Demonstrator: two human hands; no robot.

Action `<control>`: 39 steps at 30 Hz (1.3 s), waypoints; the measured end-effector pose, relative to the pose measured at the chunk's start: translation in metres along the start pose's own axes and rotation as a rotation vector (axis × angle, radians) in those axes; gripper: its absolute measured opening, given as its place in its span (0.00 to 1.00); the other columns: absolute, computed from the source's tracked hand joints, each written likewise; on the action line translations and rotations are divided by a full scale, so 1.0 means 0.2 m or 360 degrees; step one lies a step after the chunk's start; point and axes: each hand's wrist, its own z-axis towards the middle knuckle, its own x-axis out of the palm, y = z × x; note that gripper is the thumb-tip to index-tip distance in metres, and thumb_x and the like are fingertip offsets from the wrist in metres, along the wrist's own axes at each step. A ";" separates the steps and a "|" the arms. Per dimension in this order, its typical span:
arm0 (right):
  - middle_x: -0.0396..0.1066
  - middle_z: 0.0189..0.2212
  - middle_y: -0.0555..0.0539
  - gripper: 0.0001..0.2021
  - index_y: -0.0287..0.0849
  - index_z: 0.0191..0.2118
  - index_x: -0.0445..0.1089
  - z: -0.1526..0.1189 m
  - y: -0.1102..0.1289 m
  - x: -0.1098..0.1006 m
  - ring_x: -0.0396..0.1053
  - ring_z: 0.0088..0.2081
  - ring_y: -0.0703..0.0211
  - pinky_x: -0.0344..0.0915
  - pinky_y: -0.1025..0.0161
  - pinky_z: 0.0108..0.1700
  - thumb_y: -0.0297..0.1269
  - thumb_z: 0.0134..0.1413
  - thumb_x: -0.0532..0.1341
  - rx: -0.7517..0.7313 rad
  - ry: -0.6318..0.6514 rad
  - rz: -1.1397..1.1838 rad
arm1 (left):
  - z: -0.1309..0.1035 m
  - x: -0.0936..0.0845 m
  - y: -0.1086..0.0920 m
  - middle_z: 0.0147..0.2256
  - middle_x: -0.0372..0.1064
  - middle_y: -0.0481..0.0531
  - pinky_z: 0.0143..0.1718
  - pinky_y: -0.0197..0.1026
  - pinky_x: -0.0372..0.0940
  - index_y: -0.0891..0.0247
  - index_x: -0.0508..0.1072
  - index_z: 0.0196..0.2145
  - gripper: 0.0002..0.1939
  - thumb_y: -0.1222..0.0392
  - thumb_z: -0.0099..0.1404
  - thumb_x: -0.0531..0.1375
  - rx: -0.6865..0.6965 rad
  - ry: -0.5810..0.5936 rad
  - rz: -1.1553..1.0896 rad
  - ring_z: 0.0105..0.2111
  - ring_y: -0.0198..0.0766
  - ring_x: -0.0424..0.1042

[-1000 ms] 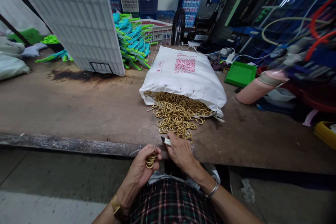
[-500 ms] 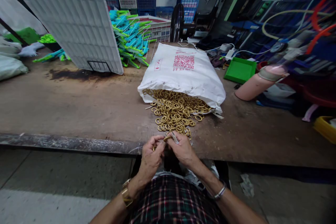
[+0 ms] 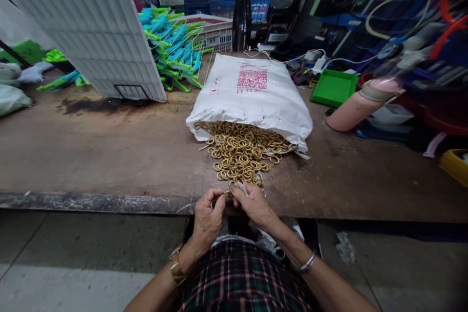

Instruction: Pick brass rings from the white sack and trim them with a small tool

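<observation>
Gold-coloured rings spill in a heap from the mouth of a white sack printed in red. At the table's front edge, just below the heap, my left hand is closed round a ring, its thumb pressed against the fingers. Close on its right, my right hand is closed too, with a small pale metal tool between thumb and fingers. A ring shows between the two sets of fingertips. The fingers hide most of what they grip.
A brown table spans the view. On it stand a grey-white ribbed panel, a pile of green and blue plastic parts, a green tray and a leaning pink bottle. A black fan is behind the sack.
The view has shifted slightly. My left thumb has straightened against the fingers, and the ring between my hands sits lower and flatter.
</observation>
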 end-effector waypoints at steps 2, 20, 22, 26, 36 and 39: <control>0.56 0.15 0.55 0.15 0.41 0.18 0.58 0.01 -0.01 0.01 0.55 0.21 0.68 0.52 0.69 0.26 0.41 0.51 0.51 0.0002 -0.0032 -0.0039 | 0.00 0.00 -0.03 0.22 0.62 0.46 0.23 0.32 0.56 0.66 0.69 0.30 0.10 0.55 0.59 0.55 -0.0115 0.0114 -0.0074 0.20 0.28 0.58; 0.63 0.20 0.52 0.08 0.42 0.28 0.65 -0.03 -0.03 0.00 0.60 0.23 0.65 0.53 0.69 0.27 0.33 0.52 0.49 -0.0125 -0.0099 -0.0546 | -0.01 -0.02 -0.04 0.22 0.58 0.43 0.15 0.27 0.47 0.64 0.63 0.30 0.16 0.47 0.56 0.57 -0.0638 0.0379 -0.0738 0.16 0.24 0.55; 0.65 0.21 0.51 0.08 0.42 0.29 0.65 -0.05 -0.03 0.00 0.61 0.24 0.64 0.52 0.69 0.28 0.30 0.50 0.50 -0.0219 -0.0032 -0.0796 | -0.01 -0.02 -0.04 0.22 0.58 0.43 0.15 0.27 0.47 0.64 0.63 0.30 0.16 0.47 0.57 0.57 -0.0602 0.0361 -0.0721 0.17 0.25 0.55; 0.68 0.24 0.49 0.09 0.42 0.32 0.65 -0.07 -0.02 0.00 0.63 0.26 0.63 0.50 0.68 0.29 0.27 0.50 0.49 -0.0271 0.0062 -0.1088 | -0.01 -0.02 -0.02 0.21 0.58 0.43 0.15 0.28 0.48 0.63 0.63 0.29 0.17 0.45 0.57 0.56 -0.0524 0.0355 -0.0642 0.17 0.25 0.55; 0.71 0.28 0.46 0.11 0.41 0.37 0.64 -0.06 0.02 0.02 0.66 0.28 0.61 0.47 0.66 0.28 0.27 0.47 0.50 -0.0123 0.0203 -0.1430 | -0.04 -0.05 -0.07 0.20 0.58 0.44 0.17 0.29 0.50 0.64 0.62 0.25 0.18 0.44 0.56 0.57 -0.0394 0.0356 -0.0477 0.17 0.26 0.55; 0.71 0.27 0.46 0.11 0.41 0.37 0.64 -0.05 0.02 0.01 0.65 0.27 0.61 0.46 0.66 0.27 0.26 0.48 0.50 -0.0089 0.0157 -0.1462 | -0.10 -0.08 -0.12 0.19 0.58 0.44 0.16 0.29 0.48 0.63 0.62 0.26 0.18 0.45 0.57 0.57 -0.0498 0.0465 -0.0624 0.16 0.26 0.55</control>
